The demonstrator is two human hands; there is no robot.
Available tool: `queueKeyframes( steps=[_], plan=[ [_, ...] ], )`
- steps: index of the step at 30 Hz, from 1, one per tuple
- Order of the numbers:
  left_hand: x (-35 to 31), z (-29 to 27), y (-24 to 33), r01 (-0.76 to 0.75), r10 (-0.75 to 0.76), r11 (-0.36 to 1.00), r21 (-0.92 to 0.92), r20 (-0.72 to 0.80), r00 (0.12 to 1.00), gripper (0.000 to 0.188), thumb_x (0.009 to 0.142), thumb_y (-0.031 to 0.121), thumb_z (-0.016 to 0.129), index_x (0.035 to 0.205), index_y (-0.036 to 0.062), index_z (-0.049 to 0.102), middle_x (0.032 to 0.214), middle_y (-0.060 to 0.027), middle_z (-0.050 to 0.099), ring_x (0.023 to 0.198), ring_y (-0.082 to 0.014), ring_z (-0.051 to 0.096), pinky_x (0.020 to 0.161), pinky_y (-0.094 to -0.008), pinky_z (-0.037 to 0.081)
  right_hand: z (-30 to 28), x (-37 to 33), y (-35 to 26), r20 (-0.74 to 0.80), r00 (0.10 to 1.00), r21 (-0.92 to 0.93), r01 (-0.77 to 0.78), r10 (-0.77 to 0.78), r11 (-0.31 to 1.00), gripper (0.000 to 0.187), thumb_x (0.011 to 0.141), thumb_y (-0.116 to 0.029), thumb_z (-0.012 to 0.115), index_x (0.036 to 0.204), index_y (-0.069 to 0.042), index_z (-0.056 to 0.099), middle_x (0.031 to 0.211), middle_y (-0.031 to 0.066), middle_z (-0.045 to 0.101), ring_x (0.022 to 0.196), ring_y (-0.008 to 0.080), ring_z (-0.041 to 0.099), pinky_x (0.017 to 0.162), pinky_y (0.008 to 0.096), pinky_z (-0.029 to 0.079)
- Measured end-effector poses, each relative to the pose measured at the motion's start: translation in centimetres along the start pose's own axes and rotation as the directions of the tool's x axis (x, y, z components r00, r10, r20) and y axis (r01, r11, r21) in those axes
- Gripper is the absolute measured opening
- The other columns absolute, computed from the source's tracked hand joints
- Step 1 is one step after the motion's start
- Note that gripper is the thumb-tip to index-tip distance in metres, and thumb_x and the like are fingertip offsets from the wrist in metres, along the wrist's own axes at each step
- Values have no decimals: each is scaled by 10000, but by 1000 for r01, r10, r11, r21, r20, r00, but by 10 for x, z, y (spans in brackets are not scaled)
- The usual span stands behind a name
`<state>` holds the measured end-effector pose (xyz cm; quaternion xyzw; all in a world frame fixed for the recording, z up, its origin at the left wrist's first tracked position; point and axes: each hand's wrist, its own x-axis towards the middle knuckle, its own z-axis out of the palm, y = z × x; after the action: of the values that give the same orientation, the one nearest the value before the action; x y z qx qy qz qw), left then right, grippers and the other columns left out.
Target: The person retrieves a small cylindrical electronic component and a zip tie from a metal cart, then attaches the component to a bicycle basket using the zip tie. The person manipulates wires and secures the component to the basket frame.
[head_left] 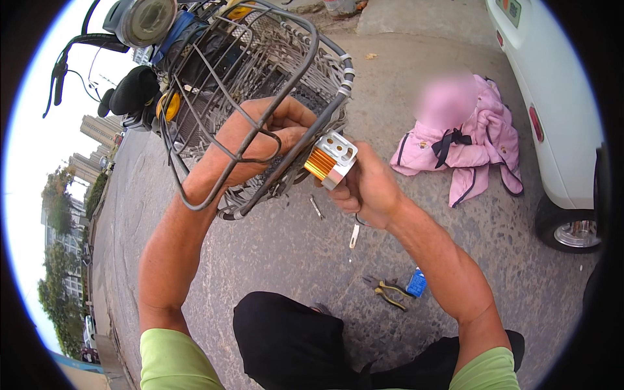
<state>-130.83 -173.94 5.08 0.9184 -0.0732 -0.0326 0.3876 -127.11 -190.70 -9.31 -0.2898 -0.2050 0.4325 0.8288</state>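
Observation:
My left hand [276,130] reaches inside a grey wire basket [314,49] mounted on the front of a two-wheeler. Its fingers are curled by the basket's near wall; whatever they grip is hidden. Outside that wall, my right hand [372,185] holds a gold-and-silver finned metal block [330,160] against the rim. The block has a silver face plate with holes, turned upward. My right thumb lies along its side, and the other fingers curl beneath it.
On the pavement lie pliers [390,294], a small blue box [417,283], a slotted metal strip [354,236] and a thin metal piece [316,207]. A pink quilted garment [484,130], partly blurred, rests beyond them; cannot tell if someone wears it. A white car [552,84] stands right.

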Motion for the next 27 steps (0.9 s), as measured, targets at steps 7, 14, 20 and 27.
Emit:
queueKeyframes(
  steps=[7, 14, 20, 27],
  plan=[
    [0, -1, -1, 4, -4, 1000, -10, -19, 1000, 266, 879, 177, 716, 1092, 19, 696, 947, -47, 692, 850, -105, 634, 765, -268, 534, 1, -1, -1, 2, 1000, -12, 0, 0, 1000, 464, 1013, -461, 219, 1155, -111, 488, 854, 78, 566, 523, 71, 283, 433, 223, 216],
    [1, -2, -2, -9, 9, 1000, -22, 1, 1000, 267, 878, 189, 723, 1079, 15, 695, 931, -47, 688, 818, -106, 630, 733, -262, 536, -3, 0, 1, 18, 1000, 0, -10, 10, 1000, 470, 1012, -463, 216, 1153, -106, 488, 840, 76, 568, 517, 72, 277, 427, 224, 216],
    [0, 0, 3, -27, 27, 999, 43, 5, 1000, 251, 880, 213, 709, 1044, 25, 676, 881, -30, 655, 797, -99, 601, 715, -261, 509, 0, -1, 0, 3, 1000, -10, -15, 15, 1000, 506, 1004, -478, 224, 1142, -89, 517, 831, 70, 563, 509, 70, 268, 422, 228, 207],
    [2, 0, 0, -55, 54, 998, 16, 28, 998, 267, 881, 235, 714, 1046, 33, 658, 863, -17, 644, 774, -84, 586, 691, -251, 489, -8, 1, 2, 32, 999, 18, -33, 32, 999, 546, 993, -486, 220, 1097, -70, 558, 820, 59, 558, 499, 73, 263, 417, 230, 207]
  ],
)
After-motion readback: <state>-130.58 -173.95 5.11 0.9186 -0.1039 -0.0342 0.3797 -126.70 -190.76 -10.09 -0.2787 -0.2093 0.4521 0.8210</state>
